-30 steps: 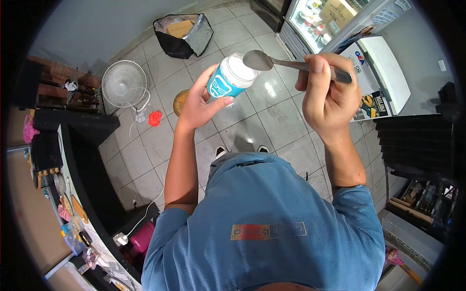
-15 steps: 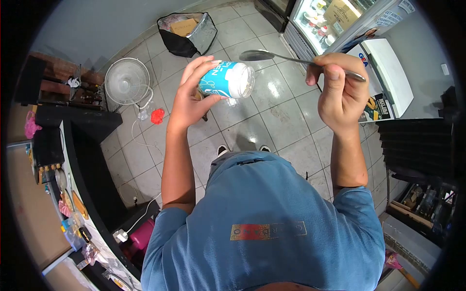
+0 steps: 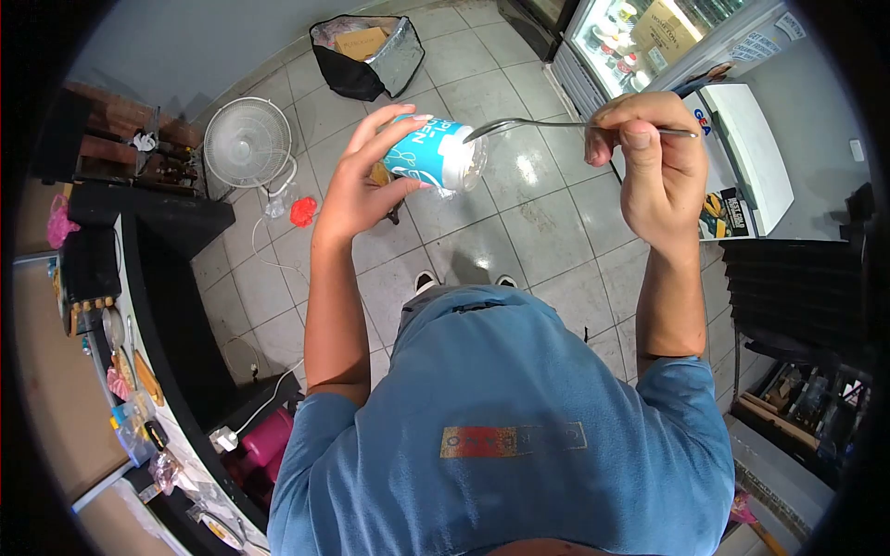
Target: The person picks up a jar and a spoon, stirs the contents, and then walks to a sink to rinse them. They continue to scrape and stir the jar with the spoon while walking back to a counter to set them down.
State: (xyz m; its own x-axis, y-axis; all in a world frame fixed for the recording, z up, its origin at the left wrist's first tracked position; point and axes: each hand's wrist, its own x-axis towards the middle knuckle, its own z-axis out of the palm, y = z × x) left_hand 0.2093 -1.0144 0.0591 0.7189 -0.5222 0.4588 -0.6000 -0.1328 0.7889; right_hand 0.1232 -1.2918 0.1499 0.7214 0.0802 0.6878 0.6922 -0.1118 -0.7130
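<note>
Turquoise-labelled jar [image 3: 422, 153] with a white band and a clear rim is lying tilted nearly sideways in the left hand [image 3: 357, 190], its mouth facing the right hand [image 3: 654, 162]. The left hand is curling around the label, with fingers over the far side and the thumb along the near side. The right hand is closing narrowly on the handle of a long, shiny metal spoon [image 3: 556, 124], pinching it between thumb and fingers. The spoon's head is pointing at the jar and overlapping its upper edge near the rim; whether the two are touching is impossible to tell.

Both hands are hovering above the grey tiled floor [image 3: 556, 227]. Beyond the jar, a black bag with a silvery lining [image 3: 399, 57] is standing open, holding a brown cardboard box [image 3: 360, 43]. Left of the jar, a round white fan [image 3: 243, 148] is standing near a crumpled red plastic piece [image 3: 303, 211]. Right of the jar and farther off, a lit, glass-fronted fridge [image 3: 626, 42] is holding containers and a carton, with a white chest freezer [image 3: 756, 148] standing nearby.
</note>
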